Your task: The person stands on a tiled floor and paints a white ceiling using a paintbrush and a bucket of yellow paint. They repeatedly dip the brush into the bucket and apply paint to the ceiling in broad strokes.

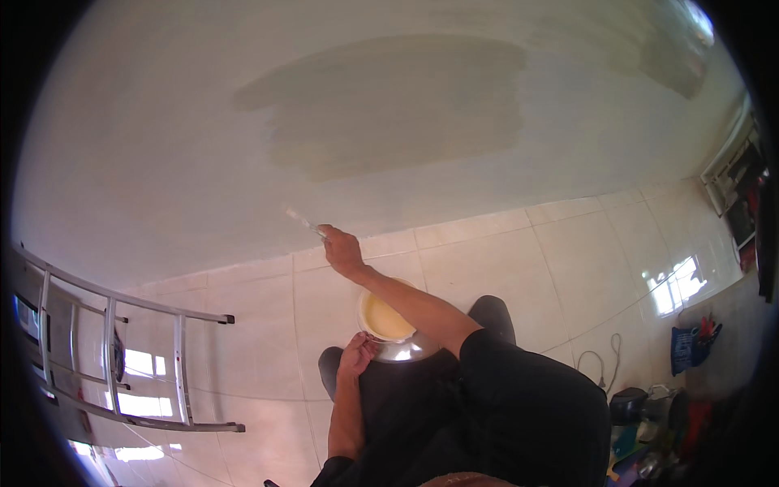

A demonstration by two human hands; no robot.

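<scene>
In my right hand [344, 253] is a slim paintbrush [303, 220], its pale tip pointing up and left in front of the lower wall [162, 162]. Whether the bristles touch the wall I cannot tell. My right arm crosses over a round white bucket [362, 315] with creamy yellow liquid [385, 321] in it. The bucket is close to my body, between my legs. My left hand [357, 355] has its fingers closed on the near left side of the bucket's rim. A large darker patch [398, 105] spreads across the wall above the brush.
A metal ladder [110, 349] is on the left over the pale tiled floor [251, 341]. At the right are a thin cable [602, 369], a blue bag [686, 351] with red-handled tools, and mixed clutter [649, 422]. Another darker patch [677, 61] shows at upper right.
</scene>
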